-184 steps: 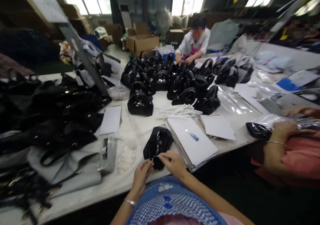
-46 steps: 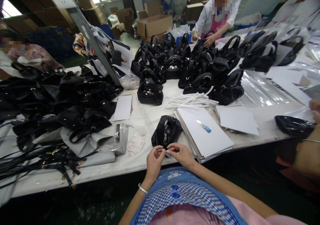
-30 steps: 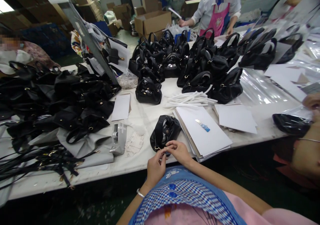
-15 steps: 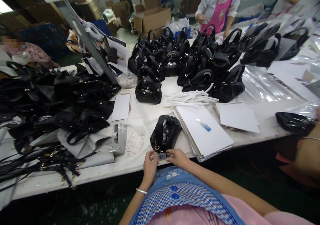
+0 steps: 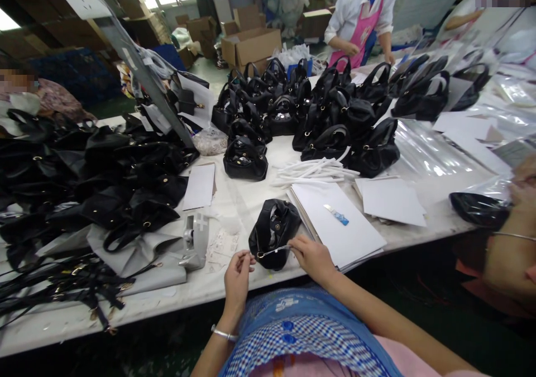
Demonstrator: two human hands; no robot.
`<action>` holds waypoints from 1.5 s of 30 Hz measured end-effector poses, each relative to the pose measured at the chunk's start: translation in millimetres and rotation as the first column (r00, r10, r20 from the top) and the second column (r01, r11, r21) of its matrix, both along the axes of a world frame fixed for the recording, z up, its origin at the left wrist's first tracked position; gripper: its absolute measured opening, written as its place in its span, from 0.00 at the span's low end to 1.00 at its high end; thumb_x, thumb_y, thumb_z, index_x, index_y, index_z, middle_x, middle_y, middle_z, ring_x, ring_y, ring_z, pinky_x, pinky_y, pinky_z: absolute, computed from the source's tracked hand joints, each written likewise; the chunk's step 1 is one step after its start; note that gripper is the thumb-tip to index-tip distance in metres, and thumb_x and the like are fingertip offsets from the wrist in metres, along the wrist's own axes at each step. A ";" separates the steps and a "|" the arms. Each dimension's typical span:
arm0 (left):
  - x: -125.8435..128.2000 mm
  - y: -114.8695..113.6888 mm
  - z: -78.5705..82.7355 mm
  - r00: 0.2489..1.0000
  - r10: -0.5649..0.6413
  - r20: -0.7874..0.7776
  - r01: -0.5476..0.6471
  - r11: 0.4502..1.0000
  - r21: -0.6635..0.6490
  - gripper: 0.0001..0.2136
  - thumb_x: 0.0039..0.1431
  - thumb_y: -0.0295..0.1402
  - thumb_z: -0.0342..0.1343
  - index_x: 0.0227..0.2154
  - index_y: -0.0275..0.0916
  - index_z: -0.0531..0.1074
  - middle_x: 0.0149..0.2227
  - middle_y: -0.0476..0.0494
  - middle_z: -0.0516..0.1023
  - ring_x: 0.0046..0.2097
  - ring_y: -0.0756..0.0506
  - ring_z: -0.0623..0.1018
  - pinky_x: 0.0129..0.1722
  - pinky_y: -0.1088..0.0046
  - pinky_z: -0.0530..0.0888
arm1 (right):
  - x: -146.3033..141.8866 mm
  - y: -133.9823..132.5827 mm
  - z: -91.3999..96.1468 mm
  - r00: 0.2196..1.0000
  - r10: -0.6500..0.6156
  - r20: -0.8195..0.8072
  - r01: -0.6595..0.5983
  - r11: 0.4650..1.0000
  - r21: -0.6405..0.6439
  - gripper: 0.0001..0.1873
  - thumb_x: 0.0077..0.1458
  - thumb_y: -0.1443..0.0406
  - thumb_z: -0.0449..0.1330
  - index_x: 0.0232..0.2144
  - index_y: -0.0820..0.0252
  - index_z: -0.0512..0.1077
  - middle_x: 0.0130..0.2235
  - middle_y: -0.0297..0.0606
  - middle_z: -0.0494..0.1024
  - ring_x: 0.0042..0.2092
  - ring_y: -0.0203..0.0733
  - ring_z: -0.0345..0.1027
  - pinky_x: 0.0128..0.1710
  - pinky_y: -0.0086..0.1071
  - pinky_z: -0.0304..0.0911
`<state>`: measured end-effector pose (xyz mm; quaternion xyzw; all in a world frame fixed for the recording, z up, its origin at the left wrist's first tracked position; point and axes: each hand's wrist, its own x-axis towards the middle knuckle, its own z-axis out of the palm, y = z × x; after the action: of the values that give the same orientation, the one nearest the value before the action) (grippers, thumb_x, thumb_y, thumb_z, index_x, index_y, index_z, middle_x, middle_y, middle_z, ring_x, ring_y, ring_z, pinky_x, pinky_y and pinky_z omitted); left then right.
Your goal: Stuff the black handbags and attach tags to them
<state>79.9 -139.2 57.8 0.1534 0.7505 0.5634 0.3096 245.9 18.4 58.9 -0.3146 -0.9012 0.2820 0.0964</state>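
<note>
A small black handbag (image 5: 274,229) lies at the near edge of the white table (image 5: 234,198), in front of me. My left hand (image 5: 237,276) is closed in a pinch just left of the bag, near its metal ring. My right hand (image 5: 312,257) pinches one end of a thin clear strip (image 5: 274,250), which stretches across the bag's front toward my left hand.
A stack of white card sheets (image 5: 335,226) with a blue tube lies right of the bag. Flat black bags (image 5: 100,181) pile on the left, upright handbags (image 5: 318,114) fill the middle. A tape dispenser (image 5: 195,243) stands left. A co-worker's arm (image 5: 508,243) is at right.
My hands have drawn apart, and the thin strip is now stretched between them across the bag's front. Half a second ago both were together on a small tag below the bag.
</note>
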 end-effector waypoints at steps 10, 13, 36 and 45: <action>-18.6 50.8 8.8 0.960 0.040 -0.277 -0.018 0.997 0.081 0.16 0.55 0.44 0.57 0.41 0.39 0.73 0.40 0.40 0.77 0.42 0.42 0.76 0.41 0.68 0.73 | -56.0 46.6 -10.9 0.900 0.369 -0.233 -0.305 0.913 0.271 0.15 0.61 0.71 0.52 0.45 0.53 0.75 0.45 0.37 0.77 0.43 0.40 0.69 0.44 0.30 0.60; -36.5 57.8 -4.3 0.973 -0.196 -0.123 0.205 0.977 0.061 0.17 0.55 0.46 0.55 0.37 0.37 0.76 0.37 0.42 0.79 0.41 0.43 0.76 0.42 0.68 0.72 | -64.2 52.4 -25.0 0.883 0.421 -0.209 -0.351 0.886 0.302 0.15 0.61 0.71 0.52 0.43 0.55 0.76 0.44 0.38 0.77 0.42 0.39 0.69 0.43 0.30 0.61; -57.8 121.1 9.6 0.677 -0.723 0.138 0.736 0.658 -0.161 0.16 0.47 0.40 0.61 0.33 0.32 0.77 0.27 0.44 0.79 0.28 0.47 0.73 0.30 0.72 0.70 | -39.5 45.6 -45.6 0.921 0.198 -0.335 -0.187 0.980 0.066 0.18 0.58 0.73 0.52 0.50 0.61 0.68 0.54 0.45 0.71 0.54 0.42 0.67 0.51 0.35 0.64; -50.6 139.1 -9.6 0.460 -0.829 -0.319 0.617 0.556 -0.557 0.13 0.45 0.42 0.62 0.29 0.37 0.78 0.32 0.40 0.82 0.34 0.39 0.78 0.35 0.67 0.71 | -18.6 27.5 -33.7 0.992 0.086 -0.092 -0.079 0.994 0.077 0.27 0.53 0.63 0.63 0.55 0.61 0.64 0.52 0.48 0.72 0.55 0.53 0.61 0.53 0.47 0.57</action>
<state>29.3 -0.1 48.2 0.5577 0.7525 0.1531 0.3151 227.3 46.0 25.2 -0.2593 -0.9176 0.2671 0.1391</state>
